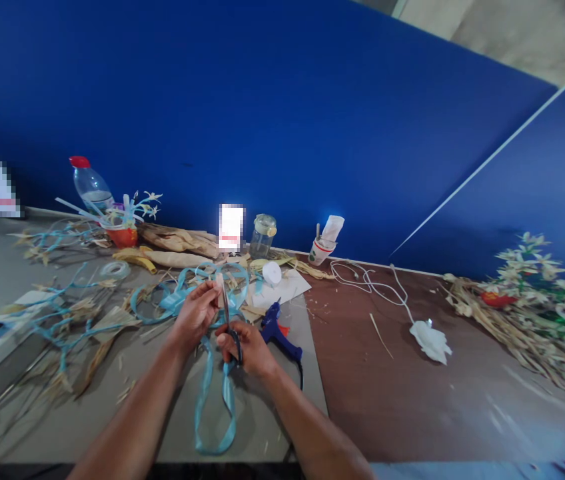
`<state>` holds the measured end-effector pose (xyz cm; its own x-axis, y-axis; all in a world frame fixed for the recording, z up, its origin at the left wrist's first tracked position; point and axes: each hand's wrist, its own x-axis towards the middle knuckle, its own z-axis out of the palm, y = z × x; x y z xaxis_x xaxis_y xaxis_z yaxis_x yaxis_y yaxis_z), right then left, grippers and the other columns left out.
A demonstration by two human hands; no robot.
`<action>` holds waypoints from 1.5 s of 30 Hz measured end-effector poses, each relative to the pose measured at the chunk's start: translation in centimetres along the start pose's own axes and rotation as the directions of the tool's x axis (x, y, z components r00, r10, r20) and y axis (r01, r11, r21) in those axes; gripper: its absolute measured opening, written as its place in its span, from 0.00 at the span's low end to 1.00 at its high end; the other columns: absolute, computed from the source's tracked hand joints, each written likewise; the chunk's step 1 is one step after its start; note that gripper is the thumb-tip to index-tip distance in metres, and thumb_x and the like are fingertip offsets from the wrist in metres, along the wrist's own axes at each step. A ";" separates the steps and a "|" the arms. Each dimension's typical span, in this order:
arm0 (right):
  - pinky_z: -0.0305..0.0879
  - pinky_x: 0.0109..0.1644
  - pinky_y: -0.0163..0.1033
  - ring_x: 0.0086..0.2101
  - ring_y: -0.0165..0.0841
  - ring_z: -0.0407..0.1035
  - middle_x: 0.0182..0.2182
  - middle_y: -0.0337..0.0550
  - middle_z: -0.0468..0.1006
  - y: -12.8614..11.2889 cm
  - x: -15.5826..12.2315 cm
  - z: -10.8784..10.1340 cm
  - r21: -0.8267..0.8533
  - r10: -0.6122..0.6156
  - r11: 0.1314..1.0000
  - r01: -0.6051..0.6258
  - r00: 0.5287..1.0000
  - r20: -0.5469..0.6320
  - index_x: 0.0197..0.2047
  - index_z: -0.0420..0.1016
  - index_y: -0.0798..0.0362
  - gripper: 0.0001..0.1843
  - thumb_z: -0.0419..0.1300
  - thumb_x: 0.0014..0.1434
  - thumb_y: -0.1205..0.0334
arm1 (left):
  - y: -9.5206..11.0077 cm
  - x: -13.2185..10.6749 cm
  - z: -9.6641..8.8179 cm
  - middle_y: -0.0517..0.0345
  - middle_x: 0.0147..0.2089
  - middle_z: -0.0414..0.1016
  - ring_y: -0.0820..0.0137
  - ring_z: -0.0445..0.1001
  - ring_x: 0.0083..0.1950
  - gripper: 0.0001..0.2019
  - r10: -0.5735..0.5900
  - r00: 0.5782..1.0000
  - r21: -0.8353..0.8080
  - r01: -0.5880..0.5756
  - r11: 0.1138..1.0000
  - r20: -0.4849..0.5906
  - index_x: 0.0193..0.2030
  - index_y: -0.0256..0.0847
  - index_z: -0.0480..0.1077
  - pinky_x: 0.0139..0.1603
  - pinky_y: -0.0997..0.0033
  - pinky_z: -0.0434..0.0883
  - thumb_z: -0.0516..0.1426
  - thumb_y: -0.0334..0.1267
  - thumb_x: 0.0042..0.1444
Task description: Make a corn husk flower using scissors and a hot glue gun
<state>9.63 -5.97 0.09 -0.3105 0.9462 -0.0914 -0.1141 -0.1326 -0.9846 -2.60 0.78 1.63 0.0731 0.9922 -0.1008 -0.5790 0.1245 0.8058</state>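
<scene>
My left hand (196, 312) is raised over the middle of the work surface, its fingers pinched on a small pale piece (219, 281), perhaps dried husk. Fingers of my right hand (248, 348) are closed round the dark handles of a pair of scissors (227, 308). The blades point away from me and stand right beside the pale piece; whether they touch it I cannot tell. Light blue ribbon (201, 400) hangs in a long loop below both hands, and more of it lies curled behind them. Just right of my right hand rests a blue glue gun (281, 337).
Husk flowers on blue stems (65, 327) and a white power strip (5, 333) lie left. Behind stand a bottle (91, 185), a red cup (121, 236), a clear jar (262, 239) and a paper cup (321, 252). White cable (377, 285) and dried husks (502, 333) lie right.
</scene>
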 end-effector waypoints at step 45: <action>0.53 0.20 0.30 0.17 0.23 0.57 0.15 0.31 0.64 0.4 0.3 -0.5 0.032 -0.028 0.999 0.031 0.994 -0.104 0.31 0.69 0.55 0.20 0.66 0.45 0.48 | 0.0 -0.7 0.5 0.66 0.18 0.63 0.81 0.58 0.19 0.10 -0.065 0.996 0.217 0.051 0.975 0.059 0.23 0.37 0.68 0.19 0.81 0.54 0.65 0.36 0.38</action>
<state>9.94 -5.62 -0.38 -0.2074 0.9751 -0.0789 -0.1542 -0.1122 -0.9817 -2.25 0.10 1.99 0.1582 0.9803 -0.1185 -0.3850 0.1717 0.9068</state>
